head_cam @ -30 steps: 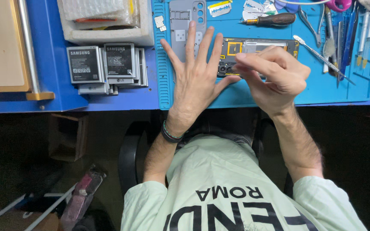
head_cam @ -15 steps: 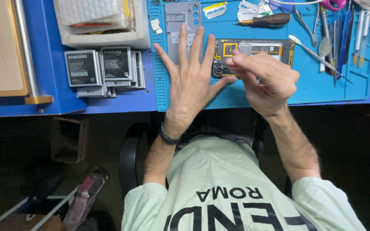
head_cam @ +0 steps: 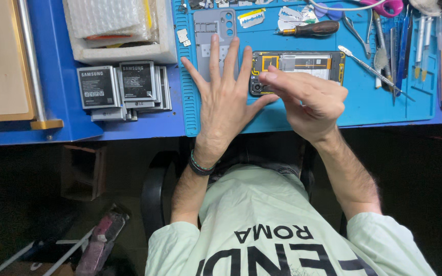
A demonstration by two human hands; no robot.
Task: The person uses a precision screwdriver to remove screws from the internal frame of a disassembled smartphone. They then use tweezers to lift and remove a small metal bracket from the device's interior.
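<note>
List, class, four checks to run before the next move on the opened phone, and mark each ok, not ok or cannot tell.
1. Opened phone lies flat on the blue mat: ok.
2. Left hand steadies it, thumb against the phone's lower left corner: ok.
3. Right hand holds a tool: cannot tell, fingertips blurred.
4. Screwdriver and tweezers lie close beside the phone: ok.
5. Grey back cover set aside, off the phone: ok.

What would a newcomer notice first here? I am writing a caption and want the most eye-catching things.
The opened phone with its yellow-edged insides lies on the blue mat, with the right hand over its near edge. The left hand lies spread flat beside it, partly over a grey back cover. Left of the mat sits a stack of dark batteries.
</note>
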